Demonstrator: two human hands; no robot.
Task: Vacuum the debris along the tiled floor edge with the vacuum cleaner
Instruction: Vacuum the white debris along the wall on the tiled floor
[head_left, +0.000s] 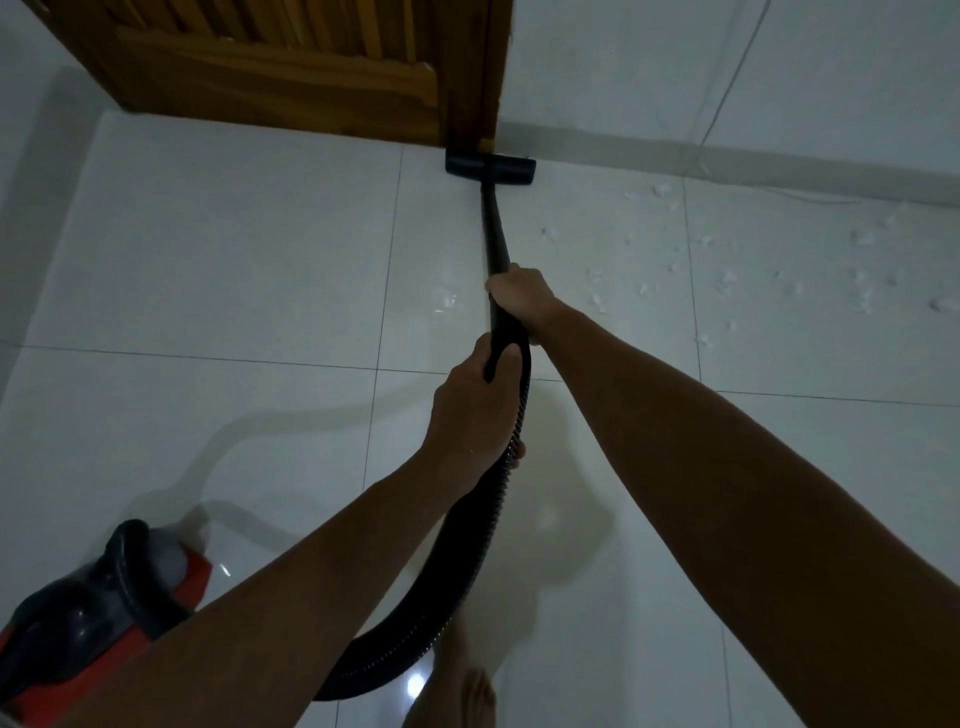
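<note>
The black vacuum wand (493, 228) runs forward to its flat floor head (491, 170), which rests on the white tiles against the wall base beside the wooden door frame. My right hand (519, 296) grips the wand higher up. My left hand (475, 410) holds the handle where the ribbed black hose (467, 561) begins. The hose curves down and back to the red and black vacuum cleaner body (98, 608) at lower left. White scraps of debris (727, 275) lie scattered on the tiles to the right of the head, near the wall edge.
A wooden door (270, 67) and its frame (472, 78) stand at the top. A thin cable (722, 104) hangs down the white wall at right and trails along the skirting. My bare foot (462, 691) shows at the bottom, beside the hose loop.
</note>
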